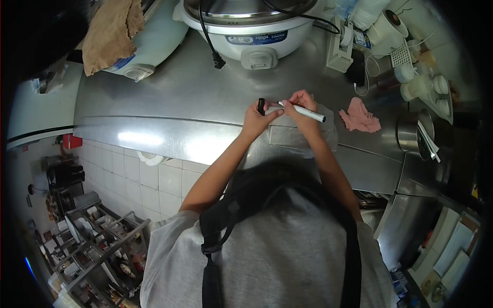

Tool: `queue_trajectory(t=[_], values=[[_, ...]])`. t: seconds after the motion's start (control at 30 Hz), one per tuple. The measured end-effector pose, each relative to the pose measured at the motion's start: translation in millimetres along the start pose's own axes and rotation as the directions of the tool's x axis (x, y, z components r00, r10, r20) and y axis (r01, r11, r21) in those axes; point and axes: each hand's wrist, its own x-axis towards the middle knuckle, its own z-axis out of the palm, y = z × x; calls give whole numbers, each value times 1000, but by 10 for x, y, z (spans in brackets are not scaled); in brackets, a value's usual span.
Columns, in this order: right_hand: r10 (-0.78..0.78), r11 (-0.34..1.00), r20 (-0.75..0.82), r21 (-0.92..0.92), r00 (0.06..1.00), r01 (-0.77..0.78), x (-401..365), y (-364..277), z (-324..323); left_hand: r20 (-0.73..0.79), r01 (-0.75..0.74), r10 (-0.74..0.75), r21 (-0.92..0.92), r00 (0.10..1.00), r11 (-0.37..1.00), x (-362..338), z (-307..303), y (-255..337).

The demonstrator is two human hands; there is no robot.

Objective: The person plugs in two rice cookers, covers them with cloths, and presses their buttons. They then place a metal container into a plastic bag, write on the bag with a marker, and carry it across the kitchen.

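Note:
Held in my right hand (pixel 304 123) is a white marker (pixel 311 113), its tip pointing left and its back end toward the lower right. My left hand (pixel 255 122) has its fingers closed on a black marker cap (pixel 261 106), which stands upright, apart from the marker. Both hands are close together over the steel counter (pixel 169 102). Under my right wrist lies a clear plastic bag or wrapped package (pixel 287 136); what is inside it I cannot make out. A crumpled pink cloth (pixel 359 117) rests to the right of my right hand.
A large white electric cooker (pixel 259 41) stands at the back, its black plug (pixel 219 61) hanging in front. A second white appliance (pixel 164 43) with brown cloth (pixel 110 38) is at the left. A metal pot (pixel 409 134), bottles (pixel 417 87) and a black phone (pixel 355 69) are at the right.

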Motion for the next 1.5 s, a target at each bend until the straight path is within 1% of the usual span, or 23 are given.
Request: queue_trajectory(t=[0.03, 0.07, 0.13, 0.17, 0.23, 0.27, 0.37, 0.43, 0.53, 0.63, 0.73, 0.83, 0.93, 1.07, 1.17, 1.27, 1.33, 1.43, 1.5], values=[[35, 999, -15, -6, 999, -35, -19, -44, -7, 29, -7, 10, -107, 1000, 994, 22, -11, -1], [28, 1000, -18, 11, 999, -28, -24, -37, -10, 56, -10, 23, -213, 998, 977, 41, -27, -4], [19, 999, -24, 44, 1000, -18, -51, -22, -24, 88, 39, -17, -252, 996, 967, 68, -80, -22], [6, 1000, -27, 3, 1000, -6, -61, -22, -34, 102, 64, -37, -272, 994, 960, 67, -98, -33], [-24, 997, -29, -74, 999, 22, -62, -23, -38, 83, 73, -49, -309, 995, 948, 62, -79, -41], [-4, 997, -41, -75, 999, 1, -63, -22, -32, 73, 76, -55, -326, 996, 942, 61, -78, -37], [41, 994, -89, -96, 995, -50, -68, -54, -20, 82, 129, -107, -344, 991, 930, 44, -88, 16], [53, 989, -130, -129, 990, -70, -63, -90, -11, 78, 136, -115, -369, 990, 920, 51, -87, 21], [-75, 966, -138, -256, 988, 38, -56, -107, 30, 64, 127, -111, -388, 992, 913, 75, -80, 8], [-110, 944, -140, -324, 984, 59, -46, -111, 43, 63, 122, -105, -398, 992, 909, 76, -80, -11], [18, 952, -213, -296, 977, -82, -14, -96, 92, 65, 115, -97, -407, 993, 906, 77, -80, -29], [-73, 932, -204, -361, 976, -6, -15, -160, 168, 58, 118, -104, -401, 993, 908, 88, -83, -58], [-120, 945, -197, -324, 973, 51, -42, -85, 173, 53, 119, -107, -395, 993, 911, 85, -86, -75], [-132, 934, -169, -351, 977, 65, -66, -34, 174, 43, 136, -129, -390, 991, 911, 85, -81, -70], [-129, 935, -180, -351, 975, 59, -68, -72, 203, 59, 112, -96, -445, 994, 888, 79, -81, -38], [-129, 927, -192, -371, 973, 50, -73, -91, 227, 53, 89, -73, -435, 996, 896, 68, -65, -21], [-119, 927, -197, -372, 973, 38, -70, -87, 245, 53, 98, -83, -428, 995, 898, 64, -69, -21], [-168, 887, -144, -454, 975, 86, -78, -17, 214, 44, 101, -91, -414, 995, 904, 66, -71, -27], [-155, 884, -137, -462, 978, 75, -88, -9, 208, 39, 98, -90, -416, 995, 904, 70, -66, -30]])
